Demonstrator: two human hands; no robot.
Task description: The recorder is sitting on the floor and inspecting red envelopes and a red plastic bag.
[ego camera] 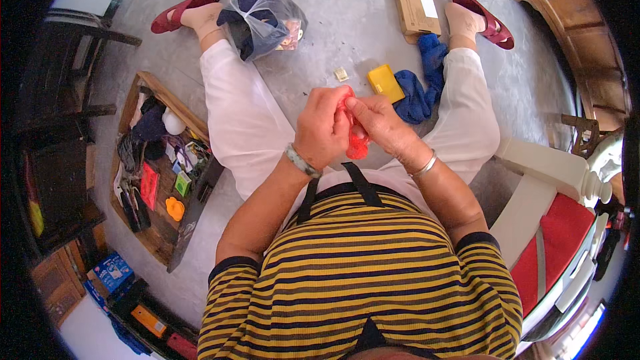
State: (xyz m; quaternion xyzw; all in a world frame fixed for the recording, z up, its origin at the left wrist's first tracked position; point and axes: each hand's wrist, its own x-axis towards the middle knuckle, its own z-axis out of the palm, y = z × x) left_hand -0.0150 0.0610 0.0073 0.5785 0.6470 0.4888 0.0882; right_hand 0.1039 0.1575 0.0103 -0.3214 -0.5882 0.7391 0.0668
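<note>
Both hands meet in front of my lap around a crumpled red, partly see-through bag, whose lower end hangs below the fingers. My left hand has its fingers curled around the upper part. The thumb of my right hand presses on it from the other side. What the bag contains, if anything, is hidden. Beyond the hands, a flat yellow plastic case lies on the floor, touching a blue cloth. A small pale packet lies to the left of the case.
A wooden drawer of mixed small items stands left of my legs. Near the left foot is a clear plastic bag with dark cloth inside. A cardboard box lies by the right foot. A cream-coloured wooden seat frame is close on the right.
</note>
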